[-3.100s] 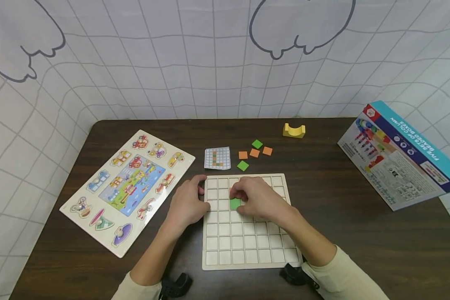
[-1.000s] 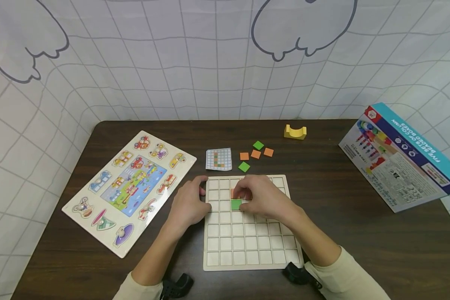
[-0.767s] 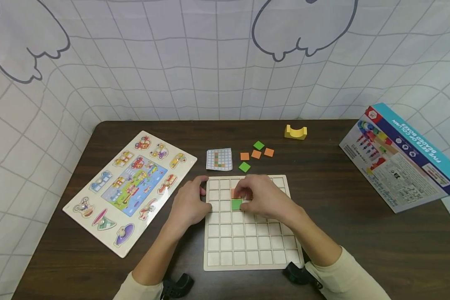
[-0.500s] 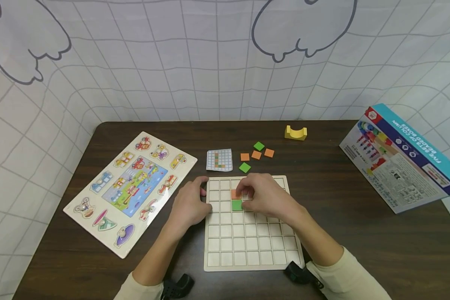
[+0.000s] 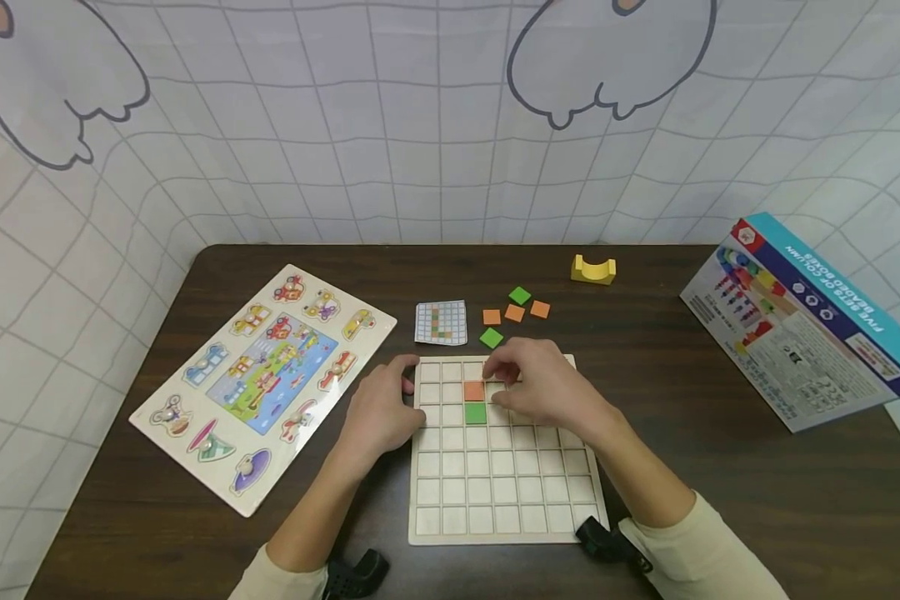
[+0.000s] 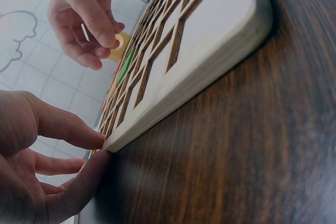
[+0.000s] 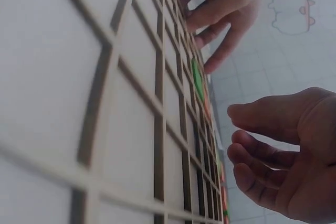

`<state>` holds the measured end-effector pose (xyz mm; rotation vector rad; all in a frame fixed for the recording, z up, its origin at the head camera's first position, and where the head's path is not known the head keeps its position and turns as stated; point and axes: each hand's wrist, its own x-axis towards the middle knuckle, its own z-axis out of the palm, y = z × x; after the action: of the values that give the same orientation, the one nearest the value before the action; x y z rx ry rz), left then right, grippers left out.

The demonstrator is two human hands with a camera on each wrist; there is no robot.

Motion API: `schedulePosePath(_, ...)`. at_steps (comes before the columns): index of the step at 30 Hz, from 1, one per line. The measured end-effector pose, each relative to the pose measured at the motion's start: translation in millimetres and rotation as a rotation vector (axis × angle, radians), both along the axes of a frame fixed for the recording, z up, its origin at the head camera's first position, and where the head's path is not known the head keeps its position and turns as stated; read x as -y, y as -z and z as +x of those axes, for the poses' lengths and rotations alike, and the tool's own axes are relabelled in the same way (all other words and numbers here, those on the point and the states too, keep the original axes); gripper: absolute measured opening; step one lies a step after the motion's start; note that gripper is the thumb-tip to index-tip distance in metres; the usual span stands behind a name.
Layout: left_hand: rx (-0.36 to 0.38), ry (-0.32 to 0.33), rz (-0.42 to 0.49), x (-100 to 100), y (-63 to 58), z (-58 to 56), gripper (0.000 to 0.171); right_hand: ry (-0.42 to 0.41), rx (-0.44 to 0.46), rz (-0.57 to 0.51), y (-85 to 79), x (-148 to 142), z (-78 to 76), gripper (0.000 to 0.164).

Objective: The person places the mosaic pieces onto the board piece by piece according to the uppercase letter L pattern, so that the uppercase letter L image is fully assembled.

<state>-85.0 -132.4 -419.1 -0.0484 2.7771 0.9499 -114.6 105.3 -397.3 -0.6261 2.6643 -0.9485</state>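
Observation:
A white wooden grid board [image 5: 465, 492] lies on the table. One orange square tile [image 5: 473, 391] and one green tile [image 5: 476, 413] sit in neighbouring cells of the same column, orange on the far side. My left hand [image 5: 378, 408] holds the board at its far left edge, thumb and fingertips right at the rim in the left wrist view. Just right of the orange tile, my right hand [image 5: 547, 383] hovers over the board. In the right wrist view its thumb [image 7: 262, 113] and loosely bent fingers stand apart with nothing between them.
Beyond the board lie a printed pattern card [image 5: 441, 323], several loose orange tiles [image 5: 514, 312] and green tiles [image 5: 491, 337]. A yellow arch block [image 5: 593, 270] stands behind them. A picture puzzle board [image 5: 266, 383] is at left, a toy box [image 5: 802, 325] at right.
My right hand has drawn off the orange tile, moving slightly right and parting its fingers; the whole tile now shows in its cell. My left hand keeps its place at the board's edge.

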Motion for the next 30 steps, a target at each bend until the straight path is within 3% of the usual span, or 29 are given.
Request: schedulePosePath(30,0.004,-0.018,0.017,-1,-2.5,1.6,0.076,0.078,-0.051,0.065,-1.0,-40,-45.4,0.022)
